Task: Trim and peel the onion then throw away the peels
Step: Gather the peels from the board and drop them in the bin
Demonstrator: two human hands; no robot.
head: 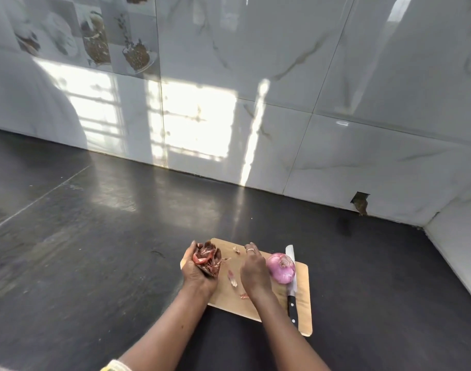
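Left hand (194,274): fingers curled round the gathered peels (208,259). Right hand (254,271): fingers relaxed, empty, nearer the loose scraps (232,279) lying just left of it on the board (301,290).

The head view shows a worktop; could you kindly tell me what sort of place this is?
Most likely a home kitchen: a dark countertop meets a glossy tiled wall, a peeled red onion and a kitchen knife lie on a wooden cutting board, and the left hand holds onion peels.
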